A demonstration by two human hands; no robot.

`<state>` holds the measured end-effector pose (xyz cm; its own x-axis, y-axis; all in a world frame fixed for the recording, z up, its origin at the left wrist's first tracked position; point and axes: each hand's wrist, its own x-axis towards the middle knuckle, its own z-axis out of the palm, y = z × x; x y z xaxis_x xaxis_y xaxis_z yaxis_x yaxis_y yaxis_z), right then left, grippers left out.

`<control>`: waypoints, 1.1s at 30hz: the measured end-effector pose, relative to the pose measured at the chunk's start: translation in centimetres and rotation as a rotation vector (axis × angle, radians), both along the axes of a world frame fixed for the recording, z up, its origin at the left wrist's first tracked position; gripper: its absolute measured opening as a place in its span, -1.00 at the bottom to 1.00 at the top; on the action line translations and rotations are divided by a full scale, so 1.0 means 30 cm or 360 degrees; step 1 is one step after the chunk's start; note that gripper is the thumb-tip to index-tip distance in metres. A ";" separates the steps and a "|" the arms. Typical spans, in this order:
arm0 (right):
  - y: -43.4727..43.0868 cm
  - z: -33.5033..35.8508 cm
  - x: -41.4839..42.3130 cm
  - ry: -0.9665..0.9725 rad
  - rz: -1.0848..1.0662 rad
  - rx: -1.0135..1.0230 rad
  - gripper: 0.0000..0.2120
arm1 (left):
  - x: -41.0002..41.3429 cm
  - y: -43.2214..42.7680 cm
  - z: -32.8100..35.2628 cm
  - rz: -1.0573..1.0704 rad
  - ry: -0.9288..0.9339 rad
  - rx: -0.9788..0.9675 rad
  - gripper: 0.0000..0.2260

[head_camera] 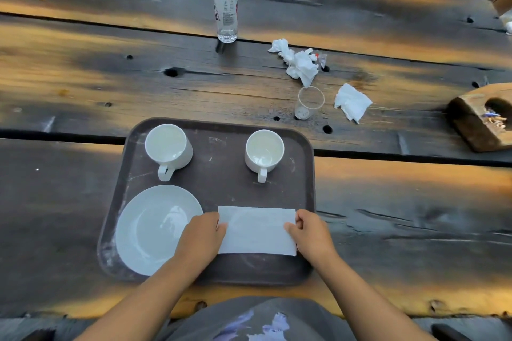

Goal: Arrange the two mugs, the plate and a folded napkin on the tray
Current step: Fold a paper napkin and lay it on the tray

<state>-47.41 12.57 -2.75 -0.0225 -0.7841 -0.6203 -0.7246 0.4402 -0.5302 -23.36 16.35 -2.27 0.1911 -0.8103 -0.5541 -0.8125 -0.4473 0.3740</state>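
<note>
A person's left hand (203,232) and right hand (310,232) pinch the short ends of a folded napkin (257,230), fingers clamped on it, apparently squaring it at the tray's (221,130) four o'clock. The plate (155,230) sits at eight o'clock, two mugs (167,148) (264,151) at eleven and one

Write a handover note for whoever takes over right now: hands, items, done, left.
Left hand: pinching the napkin's left edge.
Right hand: pinching its right edge.
Tray: left mug and right mug upright at the far side, handles toward the person; plate near left; napkin flat near right.
Done: all four items on the tray.
Left: probably just let go; fold the napkin again if wanted.
</note>
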 end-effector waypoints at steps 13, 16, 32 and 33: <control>-0.028 -0.007 0.016 0.0240 0.0114 0.0033 -0.65 | -0.017 -0.024 -0.024 -0.0015 -0.0103 0.0097 -0.67; -0.030 -0.006 0.023 0.0293 0.0128 0.0040 -0.66 | -0.020 -0.030 -0.028 -0.0020 -0.0110 0.0128 -0.69; -0.037 0.065 0.024 0.0596 0.0395 -0.0065 -0.85 | -0.030 -0.054 0.012 -0.0214 -0.0161 0.0183 -0.76; -0.035 0.074 0.018 0.0577 0.0373 -0.0065 -0.87 | -0.025 -0.051 0.021 -0.0210 -0.0156 0.0190 -0.79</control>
